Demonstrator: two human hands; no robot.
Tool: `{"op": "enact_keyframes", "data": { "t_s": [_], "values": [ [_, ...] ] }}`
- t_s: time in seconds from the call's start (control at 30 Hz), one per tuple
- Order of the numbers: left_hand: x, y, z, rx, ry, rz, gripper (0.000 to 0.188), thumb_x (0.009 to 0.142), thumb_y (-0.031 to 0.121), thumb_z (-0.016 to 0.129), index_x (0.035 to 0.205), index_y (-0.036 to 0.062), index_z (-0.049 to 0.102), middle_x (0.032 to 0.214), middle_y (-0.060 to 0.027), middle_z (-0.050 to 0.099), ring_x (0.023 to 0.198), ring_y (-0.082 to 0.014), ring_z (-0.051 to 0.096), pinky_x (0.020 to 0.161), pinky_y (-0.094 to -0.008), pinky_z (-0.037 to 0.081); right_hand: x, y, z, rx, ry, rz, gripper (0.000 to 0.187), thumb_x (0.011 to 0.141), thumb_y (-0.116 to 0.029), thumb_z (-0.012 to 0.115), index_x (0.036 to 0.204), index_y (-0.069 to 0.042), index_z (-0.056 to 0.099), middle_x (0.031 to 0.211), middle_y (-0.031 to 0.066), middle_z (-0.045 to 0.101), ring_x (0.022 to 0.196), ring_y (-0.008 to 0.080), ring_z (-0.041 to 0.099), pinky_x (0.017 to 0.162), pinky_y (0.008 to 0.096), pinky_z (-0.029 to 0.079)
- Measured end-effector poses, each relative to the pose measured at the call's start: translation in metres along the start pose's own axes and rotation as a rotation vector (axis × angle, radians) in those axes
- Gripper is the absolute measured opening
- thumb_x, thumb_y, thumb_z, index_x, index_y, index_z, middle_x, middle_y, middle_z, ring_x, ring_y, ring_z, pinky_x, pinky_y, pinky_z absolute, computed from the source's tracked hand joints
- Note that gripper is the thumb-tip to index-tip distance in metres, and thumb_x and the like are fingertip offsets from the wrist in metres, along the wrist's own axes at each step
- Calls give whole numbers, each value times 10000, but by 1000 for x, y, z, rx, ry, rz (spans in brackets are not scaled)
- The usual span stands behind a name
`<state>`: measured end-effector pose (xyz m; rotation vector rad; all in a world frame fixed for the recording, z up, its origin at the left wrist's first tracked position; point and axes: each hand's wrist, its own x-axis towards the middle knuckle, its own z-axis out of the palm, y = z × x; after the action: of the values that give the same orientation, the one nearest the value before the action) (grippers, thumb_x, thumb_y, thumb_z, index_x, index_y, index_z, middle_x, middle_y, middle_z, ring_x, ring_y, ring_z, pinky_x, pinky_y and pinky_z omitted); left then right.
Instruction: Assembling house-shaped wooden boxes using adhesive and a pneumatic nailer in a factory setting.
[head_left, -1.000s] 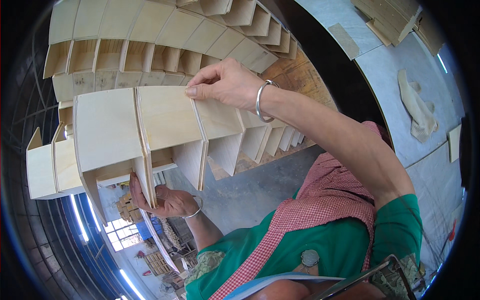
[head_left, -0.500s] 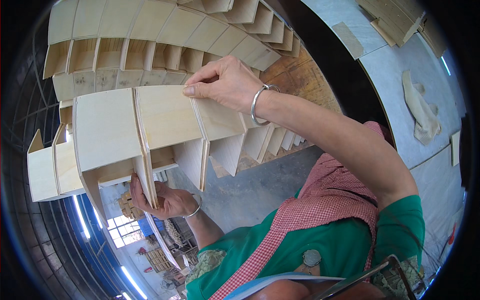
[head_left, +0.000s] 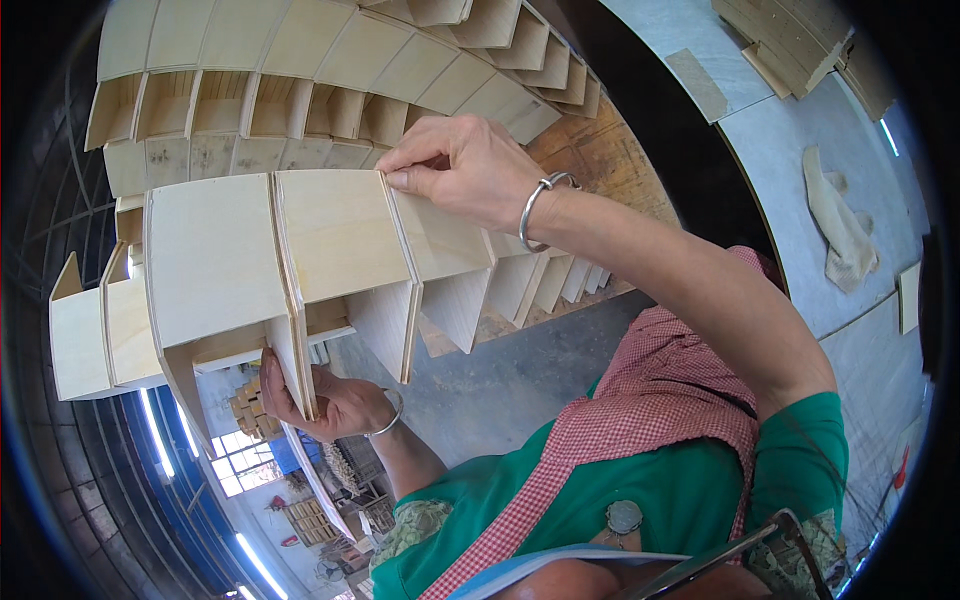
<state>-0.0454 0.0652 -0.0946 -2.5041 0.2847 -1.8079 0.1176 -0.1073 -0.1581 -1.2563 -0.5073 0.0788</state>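
Note:
A row of pale plywood boxes (head_left: 215, 255), open on the side facing me, runs from the left toward the middle. My left hand (head_left: 330, 400) is closed on the lower edge of an upright panel (head_left: 290, 365) between two boxes, fingers on one face and thumb on the other. At the top of the row, my right hand (head_left: 460, 170) pinches the back corner at the seam between the second box (head_left: 340, 235) and the third box (head_left: 440, 240). Its thumb and fingertips press together there, and whatever lies between them is too small to see.
Behind stand more rows of similar boxes (head_left: 220, 105) on a worn wooden board (head_left: 590, 150). To the right, a grey surface (head_left: 780, 190) holds a crumpled cloth glove (head_left: 840, 220) and cardboard pieces (head_left: 790, 40). Two smaller boxes (head_left: 80, 340) sit at the far left.
My right hand has shifted slightly to the right along the top of the boxes, to the seam. My left hand keeps its grip on the panel.

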Motion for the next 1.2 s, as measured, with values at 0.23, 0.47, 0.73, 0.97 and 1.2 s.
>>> {"op": "enact_keyframes", "data": {
  "t_s": [0.23,0.47,0.73,0.97,1.2],
  "values": [
    [-1,0,-1,-22,-41,-37,294,989,216,471,1139,-31,526,1117,-168,555,994,-239,590,823,-347,567,2,3,-2,-219,38,-238,163,820,-155,663,953,-92,732,908,55,677,816,211,663,738,307,523],
    [-4,-1,-3,-196,0,-147,309,921,116,565,1193,-29,536,1135,-153,549,1119,-292,514,970,-417,435,3,3,-1,-319,54,-309,175,837,-182,630,951,-94,729,899,66,671,797,232,657,732,316,522],
    [-6,12,-7,-55,-72,-98,330,967,146,526,1244,-30,489,1240,-148,538,1053,-227,560,798,-281,476,-1,-3,-7,-412,17,-278,183,832,-186,610,926,-78,723,918,79,668,811,250,649,747,339,517],
    [-15,10,-33,-146,39,-146,402,912,52,497,1295,-48,430,1258,-199,493,1120,-313,517,957,-400,420,-3,4,-9,-426,60,-110,477,755,-250,640,1212,-130,585,1176,153,571,1090,349,552,939,421,454],
    [-59,147,7,-1193,-397,-7,391,886,45,527,1258,-54,466,1205,-190,508,1117,-298,506,973,-394,395,-131,-16,-136,-587,298,61,479,796,-310,636,1166,-11,582,1072,171,588,924,309,612,865,391,477]
  ]
}}
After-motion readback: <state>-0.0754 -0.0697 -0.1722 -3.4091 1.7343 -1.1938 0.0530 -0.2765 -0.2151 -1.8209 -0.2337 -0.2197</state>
